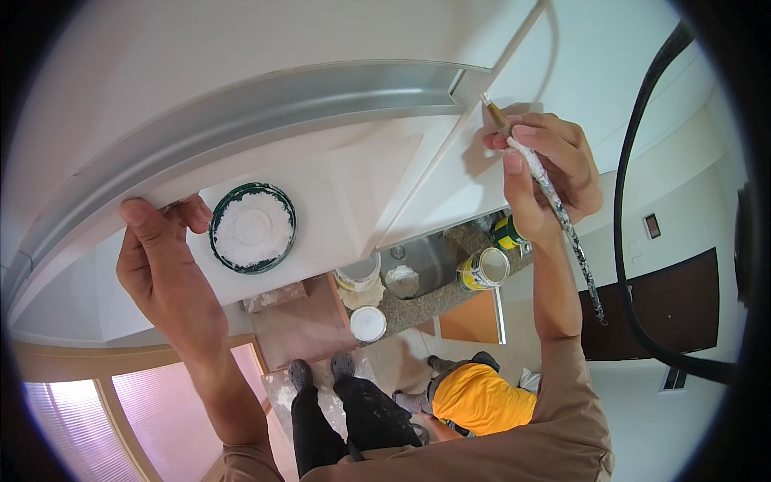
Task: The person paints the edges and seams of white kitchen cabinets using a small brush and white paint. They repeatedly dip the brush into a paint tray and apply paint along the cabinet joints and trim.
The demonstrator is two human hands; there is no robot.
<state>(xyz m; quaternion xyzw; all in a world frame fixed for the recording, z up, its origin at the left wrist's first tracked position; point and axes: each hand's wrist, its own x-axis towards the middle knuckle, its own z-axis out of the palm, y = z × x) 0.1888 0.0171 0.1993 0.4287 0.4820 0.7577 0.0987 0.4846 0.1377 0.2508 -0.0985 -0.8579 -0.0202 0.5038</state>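
Note:
My left hand (171,265) grips the lower edge of a white cabinet panel (199,175), thumb in front and fingers behind. Along that panel runs a curved-looking silver metal profile (289,93). Beside my left fingertips is a round paint-can lid (253,229) with a dark green rim, coated in white paint, against a white surface; whether the fingers touch it I cannot tell. My right hand (551,169) holds a thin, paint-spattered artist's brush (551,193) by its handle near the ferrule. The white-loaded bristles point up at the joint by the profile's right end.
Below are a granite counter (415,310) with a steel sink (430,265) and several paint cans (485,268). A crouching person in a yellow shirt (482,397) is lower right of my legs. A black cable (623,156) hangs at right; an orange cabinet door (473,316) stands below the counter.

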